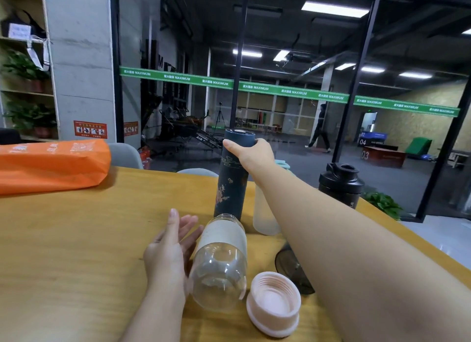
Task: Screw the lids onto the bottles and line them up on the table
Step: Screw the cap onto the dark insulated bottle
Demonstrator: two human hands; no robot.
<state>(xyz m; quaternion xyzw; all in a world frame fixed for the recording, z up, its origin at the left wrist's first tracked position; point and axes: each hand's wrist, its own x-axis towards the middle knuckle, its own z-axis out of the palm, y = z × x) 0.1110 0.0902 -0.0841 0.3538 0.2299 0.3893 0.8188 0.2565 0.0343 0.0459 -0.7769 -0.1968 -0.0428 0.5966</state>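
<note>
A tall dark blue flask [230,186] with a flower pattern stands upright mid-table, its lid on. My right hand [251,151] grips the flask at its top. A clear glass bottle [219,262] with a beige sleeve lies on its side near me, without a lid. My left hand [169,250] is beside that bottle with straight fingers, touching its left side. A pink lid [274,302] lies thread-side up at the bottle's right. A frosted white bottle [263,214] stands behind my right forearm, partly hidden. A black shaker bottle [340,184] stands at the far right, lid on.
The wooden table [76,239] carries an orange bag [51,163] at its far left. A dark smoky object [293,267] lies under my right forearm. Grey chair backs [125,154] stand behind the table's far edge. A glass wall lies beyond.
</note>
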